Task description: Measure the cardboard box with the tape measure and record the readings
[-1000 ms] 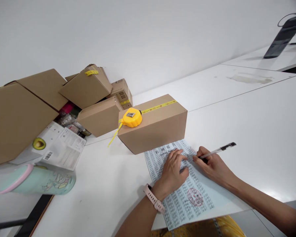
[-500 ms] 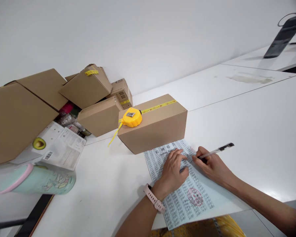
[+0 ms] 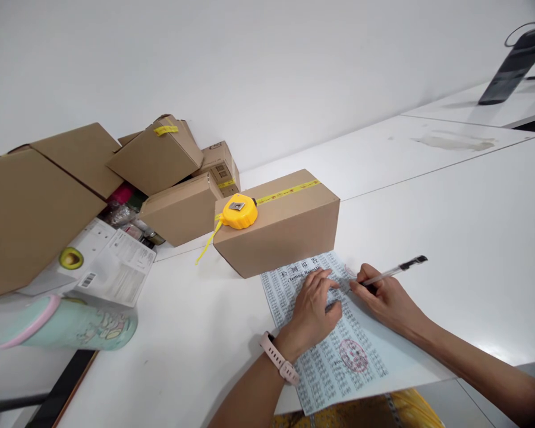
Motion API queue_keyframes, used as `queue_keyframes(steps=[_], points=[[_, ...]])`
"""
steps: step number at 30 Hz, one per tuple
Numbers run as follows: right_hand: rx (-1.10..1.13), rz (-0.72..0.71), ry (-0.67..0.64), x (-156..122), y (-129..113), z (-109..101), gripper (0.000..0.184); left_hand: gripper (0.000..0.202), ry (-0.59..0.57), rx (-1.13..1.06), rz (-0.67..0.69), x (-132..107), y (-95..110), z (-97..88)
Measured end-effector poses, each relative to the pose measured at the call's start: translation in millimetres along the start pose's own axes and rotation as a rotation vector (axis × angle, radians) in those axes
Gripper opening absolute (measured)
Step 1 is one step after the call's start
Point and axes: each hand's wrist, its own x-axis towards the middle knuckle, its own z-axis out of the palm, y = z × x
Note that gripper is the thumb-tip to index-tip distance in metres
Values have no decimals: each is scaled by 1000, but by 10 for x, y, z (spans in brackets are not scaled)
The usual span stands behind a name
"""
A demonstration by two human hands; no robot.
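A pale blue printed sheet (image 3: 325, 380) titled "Testing Report", with a red round stamp, lies on the white table and reaches its front edge. My left hand (image 3: 315, 306) rests flat on the sheet, fingers spread, a pink watch band (image 3: 279, 359) at its wrist. In my right hand (image 3: 386, 297) is a clear pen with a black cap end (image 3: 399, 268), its tip down at the paper and hidden by my fingers. Just behind the sheet stands a closed cardboard box (image 3: 289, 235) with yellow tape along its top. On that box sits a yellow tape measure (image 3: 239, 211), its yellow strap hanging over the edge.
More cardboard boxes (image 3: 160, 154) are heaped at the back left against the wall. A mint tumbler (image 3: 84, 324) with a pink rim and a white avocado-printed package (image 3: 111, 261) are at the left. A dark bottle (image 3: 512, 68) stands at the far right.
My right hand and the pen have shifted very slightly to the right on the sheet. My left hand stays in place on the paper.
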Motion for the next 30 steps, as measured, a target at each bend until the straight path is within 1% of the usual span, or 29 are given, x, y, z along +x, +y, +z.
queue_keyframes(steps=[11, 14, 20, 25, 30], points=[[-3, 3, 1, 10, -51, -6, 27, 27, -6, -1, -10, 0, 16, -10], [7, 26, 13, 7, -36, -11, 26, 26, -3, -4, -8, 3, 16, -8], [24, 45, -4, 2, 20, 2, 26, 27, 2, -4, -4, 5, 12, -3], [28, 51, 23, 0, -5, -3, 28, 26, -5, -4, -7, 0, 14, -7], [33, 47, 27, 6, -27, -7, 24, 27, 11, -1, -1, -4, 2, 6]])
